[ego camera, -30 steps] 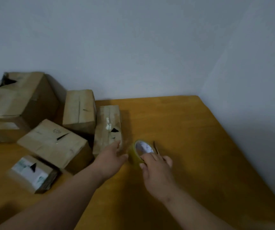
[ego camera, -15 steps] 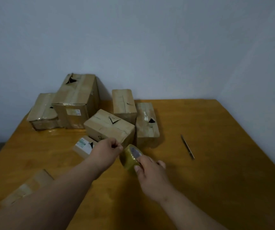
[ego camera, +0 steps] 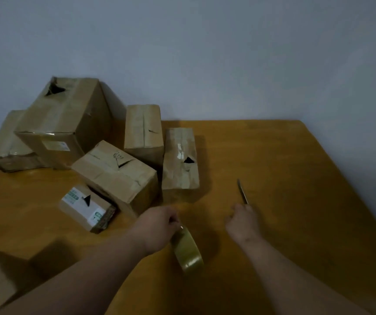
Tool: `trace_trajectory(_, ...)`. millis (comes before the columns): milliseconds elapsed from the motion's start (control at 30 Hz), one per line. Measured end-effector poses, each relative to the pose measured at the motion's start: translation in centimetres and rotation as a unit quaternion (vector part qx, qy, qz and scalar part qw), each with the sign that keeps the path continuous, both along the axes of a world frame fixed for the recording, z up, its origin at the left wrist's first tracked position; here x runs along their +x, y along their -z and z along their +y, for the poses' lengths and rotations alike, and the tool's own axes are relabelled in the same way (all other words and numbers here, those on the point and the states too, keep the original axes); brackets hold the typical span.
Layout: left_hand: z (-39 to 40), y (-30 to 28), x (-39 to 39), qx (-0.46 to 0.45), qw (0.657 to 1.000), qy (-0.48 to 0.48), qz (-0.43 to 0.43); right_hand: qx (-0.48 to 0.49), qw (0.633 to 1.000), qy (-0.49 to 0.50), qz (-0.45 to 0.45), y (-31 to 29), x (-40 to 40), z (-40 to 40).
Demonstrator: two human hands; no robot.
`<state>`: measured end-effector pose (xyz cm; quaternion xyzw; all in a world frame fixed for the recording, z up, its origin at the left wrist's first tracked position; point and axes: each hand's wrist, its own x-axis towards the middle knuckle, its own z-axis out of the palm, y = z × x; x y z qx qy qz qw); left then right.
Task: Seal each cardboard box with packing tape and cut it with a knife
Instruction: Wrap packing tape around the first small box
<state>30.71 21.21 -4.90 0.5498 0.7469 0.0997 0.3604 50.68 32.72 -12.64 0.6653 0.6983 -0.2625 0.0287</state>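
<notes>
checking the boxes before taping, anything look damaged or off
Yes. Several boxes have torn triangular holes on top: the big box, the narrow box and the small labelled box. The rest look creased only.

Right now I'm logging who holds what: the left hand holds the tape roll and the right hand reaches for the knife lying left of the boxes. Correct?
Not quite. In the head view the knife lies right of the boxes. The left hand does hold the tape roll, and the right hand reaches for the knife.

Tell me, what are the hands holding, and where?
The left hand grips the tape roll at its top edge. The right hand is at the knife handle; grip unclear.
</notes>
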Motion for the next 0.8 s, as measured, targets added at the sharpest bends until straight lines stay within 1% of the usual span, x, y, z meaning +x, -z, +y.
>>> trace_trajectory(233,3.6,3.4,1.8,-0.028,0.996,-0.062,-0.053,0.0,0.998,0.006,-0.069,3.5,1.9,5.5)
trace_trajectory(300,3.9,3.9,1.8,-0.023,0.994,-0.08,-0.065,0.028,0.995,-0.003,-0.099,4.0,1.9,6.2)
trace_trajectory(367,4.0,4.0,1.6,-0.019,0.993,-0.092,-0.069,0.053,0.994,-0.01,-0.095,4.2,1.8,6.7)
trace_trajectory(433,3.8,3.7,1.4,-0.016,0.993,-0.099,-0.068,0.039,0.997,-0.005,-0.06,4.2,1.4,6.5)
trace_trajectory(500,3.2,3.3,1.1,-0.015,0.992,-0.103,-0.067,0.018,1.0,0.023,-0.01,3.5,0.8,6.0)
trace_trajectory(600,2.0,2.1,0.1,-0.009,0.992,-0.107,-0.064,0.013,0.989,0.076,0.129,0.8,-0.6,3.9)
trace_trajectory(667,0.9,0.9,-0.7,0.003,0.992,-0.112,-0.065,-0.013,0.969,0.077,0.232,-1.6,-1.7,1.1)
trace_trajectory(733,-0.7,-0.4,-1.7,0.019,0.988,-0.129,-0.077,-0.104,0.937,0.032,0.332,-4.0,-3.0,-3.0)
trace_trajectory(800,-2.7,-1.7,-3.0,0.031,0.983,-0.155,-0.091,-0.196,0.905,-0.037,0.376,-6.1,-4.4,-7.0)
